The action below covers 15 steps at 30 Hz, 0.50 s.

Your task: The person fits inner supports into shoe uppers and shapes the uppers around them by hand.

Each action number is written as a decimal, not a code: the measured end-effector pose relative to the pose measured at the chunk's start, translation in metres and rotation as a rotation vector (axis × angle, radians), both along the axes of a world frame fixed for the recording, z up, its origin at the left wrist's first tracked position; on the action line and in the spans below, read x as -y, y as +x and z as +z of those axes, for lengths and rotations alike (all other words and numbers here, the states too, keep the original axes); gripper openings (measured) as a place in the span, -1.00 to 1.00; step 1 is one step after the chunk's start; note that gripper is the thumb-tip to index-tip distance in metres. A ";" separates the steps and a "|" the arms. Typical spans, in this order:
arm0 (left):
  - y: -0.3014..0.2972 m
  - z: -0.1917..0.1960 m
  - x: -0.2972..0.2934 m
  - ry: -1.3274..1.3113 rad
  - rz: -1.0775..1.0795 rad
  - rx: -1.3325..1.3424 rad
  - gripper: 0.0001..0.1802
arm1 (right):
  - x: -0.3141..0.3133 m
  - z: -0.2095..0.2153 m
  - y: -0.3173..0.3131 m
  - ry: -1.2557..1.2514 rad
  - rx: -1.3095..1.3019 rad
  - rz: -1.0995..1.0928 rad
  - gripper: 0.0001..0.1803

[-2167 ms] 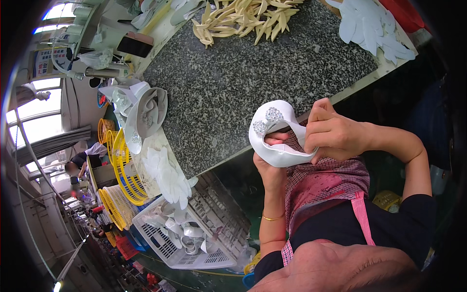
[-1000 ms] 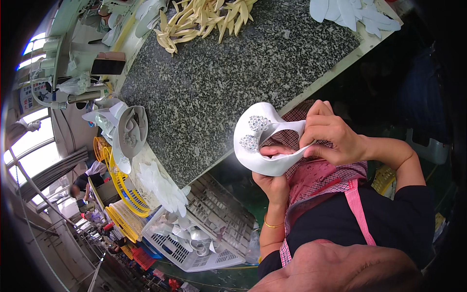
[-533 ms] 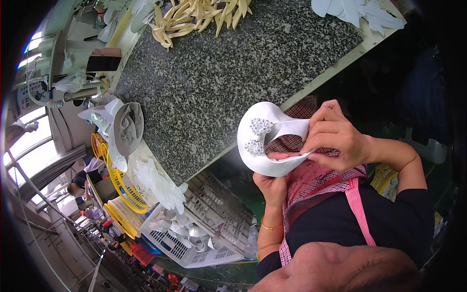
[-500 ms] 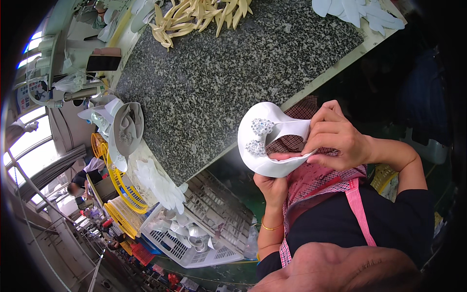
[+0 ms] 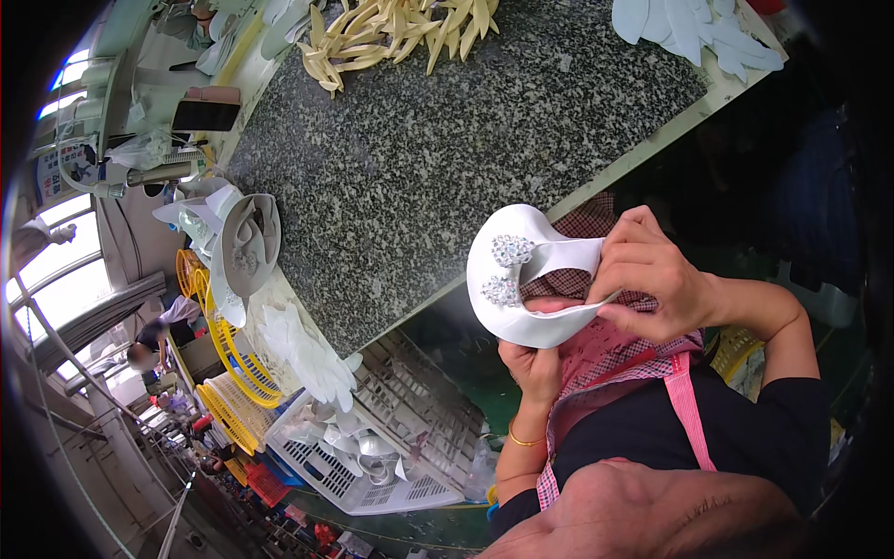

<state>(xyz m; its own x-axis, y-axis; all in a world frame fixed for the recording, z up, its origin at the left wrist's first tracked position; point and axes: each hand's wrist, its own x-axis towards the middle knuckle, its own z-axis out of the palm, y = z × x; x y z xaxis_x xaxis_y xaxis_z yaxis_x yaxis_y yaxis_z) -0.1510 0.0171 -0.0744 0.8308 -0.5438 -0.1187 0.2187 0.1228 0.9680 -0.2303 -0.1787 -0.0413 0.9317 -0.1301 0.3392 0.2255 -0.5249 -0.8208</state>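
A white shoe upper (image 5: 507,320), smooth and curved, is held up between my two hands in front of the apron. Two round clusters of clear rhinestones (image 5: 510,250) sit on its front. My left hand (image 5: 535,371), with a gold bangle at the wrist, grips the upper from below. Some of its fingers show through the opening, and the rest are hidden by the white material. The back edges of the upper are pinched between the thumb and fingers of my right hand (image 5: 652,275).
A speckled stone-topped table (image 5: 447,140) lies ahead, bearing a heap of cream strips (image 5: 400,37) and pale cut pieces (image 5: 689,33). At left are more decorated white uppers (image 5: 247,247), a phone (image 5: 206,115) and white pieces (image 5: 303,359). Below stand a white crate (image 5: 391,498) and yellow baskets (image 5: 228,415).
The whole view has shifted slightly, so table and surroundings appear a little right and lower. Both hands keep the same grip on the shoe upper.
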 end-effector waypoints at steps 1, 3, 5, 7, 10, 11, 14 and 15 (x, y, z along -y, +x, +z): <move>0.000 0.000 0.000 0.021 -0.036 0.048 -0.86 | -0.001 0.000 0.000 -0.001 0.000 0.002 -0.80; 0.000 0.000 0.000 0.042 -0.070 0.094 -0.83 | -0.003 -0.001 0.000 0.012 0.010 -0.035 -0.81; 0.001 -0.003 0.001 0.014 -0.091 -0.005 -0.75 | -0.004 -0.004 -0.001 0.050 -0.022 -0.024 -0.80; 0.002 -0.004 0.008 -0.136 -0.135 -0.194 -0.71 | -0.003 -0.004 -0.001 0.090 -0.053 -0.012 -0.80; 0.005 -0.017 0.012 -0.394 -0.218 -0.505 -0.60 | 0.001 -0.003 0.000 0.090 0.005 0.005 -0.80; 0.008 -0.019 0.012 -0.459 -0.268 -0.551 -0.61 | 0.003 -0.004 0.001 0.101 0.025 0.035 -0.80; 0.018 -0.001 0.015 -0.470 -0.280 -0.591 -0.64 | 0.009 -0.002 0.005 0.085 0.058 0.072 -0.79; 0.024 0.007 0.015 -0.323 -0.218 -0.322 -0.67 | 0.012 0.000 0.008 0.059 0.070 0.076 -0.79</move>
